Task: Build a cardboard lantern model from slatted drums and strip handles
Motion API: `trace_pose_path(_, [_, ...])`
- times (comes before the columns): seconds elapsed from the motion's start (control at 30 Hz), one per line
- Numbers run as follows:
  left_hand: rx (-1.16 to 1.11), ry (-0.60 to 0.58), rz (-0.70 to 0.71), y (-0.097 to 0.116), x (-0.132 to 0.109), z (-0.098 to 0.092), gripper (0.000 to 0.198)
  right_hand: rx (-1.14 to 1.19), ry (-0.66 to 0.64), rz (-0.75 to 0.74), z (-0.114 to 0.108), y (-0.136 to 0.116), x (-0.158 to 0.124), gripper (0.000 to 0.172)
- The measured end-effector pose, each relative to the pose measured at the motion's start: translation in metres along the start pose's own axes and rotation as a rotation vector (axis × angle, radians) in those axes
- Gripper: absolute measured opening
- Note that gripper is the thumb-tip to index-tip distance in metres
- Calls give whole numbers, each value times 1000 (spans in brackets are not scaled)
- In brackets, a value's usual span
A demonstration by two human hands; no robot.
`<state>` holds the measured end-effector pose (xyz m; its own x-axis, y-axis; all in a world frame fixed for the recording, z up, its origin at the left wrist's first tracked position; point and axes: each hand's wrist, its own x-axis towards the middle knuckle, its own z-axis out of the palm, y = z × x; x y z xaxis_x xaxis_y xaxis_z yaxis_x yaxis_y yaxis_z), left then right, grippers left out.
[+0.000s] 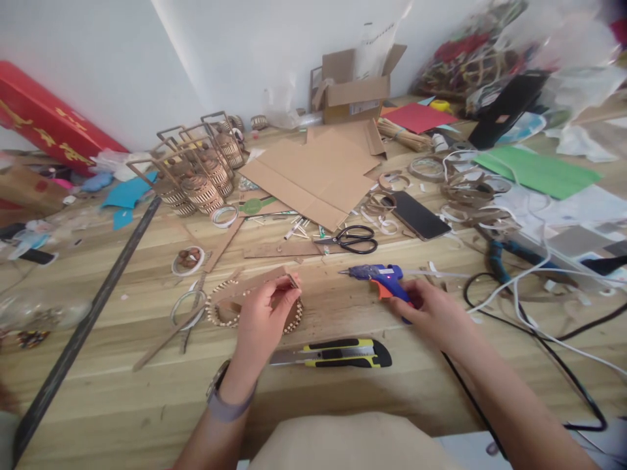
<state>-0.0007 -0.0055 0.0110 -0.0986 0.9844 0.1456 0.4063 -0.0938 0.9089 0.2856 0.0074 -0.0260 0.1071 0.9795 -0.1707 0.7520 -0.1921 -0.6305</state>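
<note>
My left hand [267, 310] pinches a brown cardboard strip [274, 274] between thumb and fingers, its end showing at the fingertips. Beneath and around that hand curves a band edged with small pale stick ends [220, 316]; the hand covers part of it, and I cannot tell whether the two pieces are joined. On the right, my right hand [434, 310] has its fingers round the handle of a blue glue gun [386, 277] with an orange trigger. The nozzle points left, toward my left hand. A black and yellow utility knife [343, 353] lies just in front.
Black scissors [357, 240], a phone [418, 214] and flat cardboard [313, 173] lie beyond the hands. Small striped baskets [200, 189] stand at the back left. White cables [529, 271] cross the right side. A bowl of brown balls [188, 260] sits left.
</note>
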Motion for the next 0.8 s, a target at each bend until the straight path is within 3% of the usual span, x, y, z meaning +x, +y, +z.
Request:
trace_pose_path(0.13, [48, 9, 26, 2, -1, -2, 18, 481, -106, -41, -4, 1, -11, 40])
trace_pose_path(0.3, [67, -3, 62, 3, -2, -3, 18, 954, -226, 56, 2, -12, -25, 33])
trace_pose_path(0.43, [63, 5, 65, 1, -3, -2, 19, 1255, -435, 110, 7, -30, -24, 39])
trace_pose_path(0.53, [50, 7, 66, 1, -4, -1, 20, 1319, -532, 132, 8, -43, -20, 34])
trace_pose_path(0.7, [73, 28, 107, -1, -5, -2, 19, 1223, -687, 91, 13, -55, -16, 39])
trace_pose_path(0.8, [102, 47, 158, -4, -5, -2, 18, 1201, -670, 57, 19, -58, -15, 44])
